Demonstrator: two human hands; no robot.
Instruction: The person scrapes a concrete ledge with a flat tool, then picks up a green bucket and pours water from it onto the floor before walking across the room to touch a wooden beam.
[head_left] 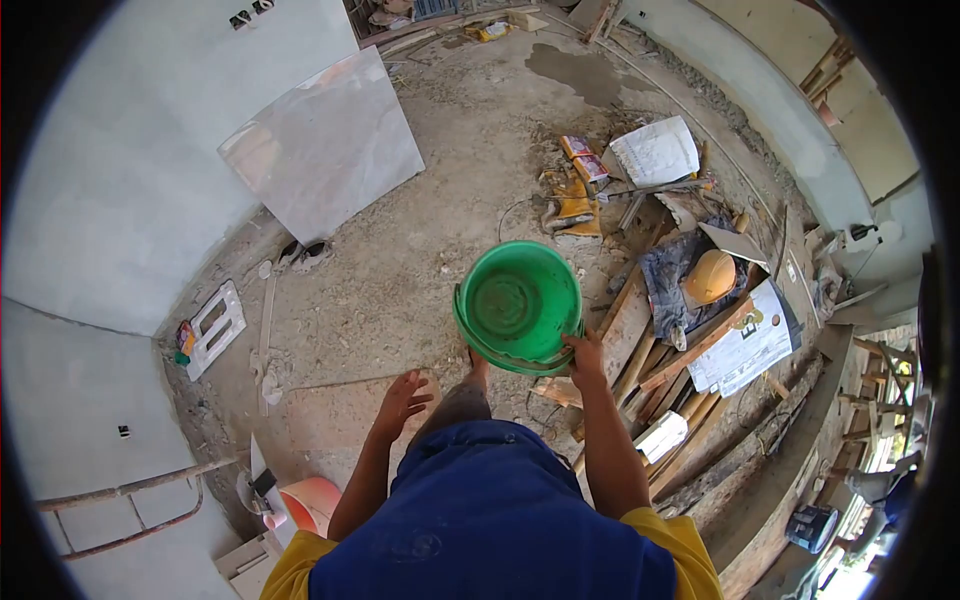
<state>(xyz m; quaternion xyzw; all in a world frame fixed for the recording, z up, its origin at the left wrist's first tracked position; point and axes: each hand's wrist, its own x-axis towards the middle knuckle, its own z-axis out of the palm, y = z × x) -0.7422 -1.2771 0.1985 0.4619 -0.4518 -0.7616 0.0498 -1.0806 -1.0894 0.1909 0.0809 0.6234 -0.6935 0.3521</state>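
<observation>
Dusty floor | right hand grip pinching bucket rim | left hand spread, free

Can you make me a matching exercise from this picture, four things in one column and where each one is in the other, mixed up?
Things:
1. green bucket
2. large tile
3. orange hard hat
4. left hand

Places or states:
A. leaning against the wall
B. open and holding nothing
C. held at the rim by the right hand
D. lying on the pile of planks and cloth

Pairs: 1-C, 2-A, 3-D, 4-B
</observation>
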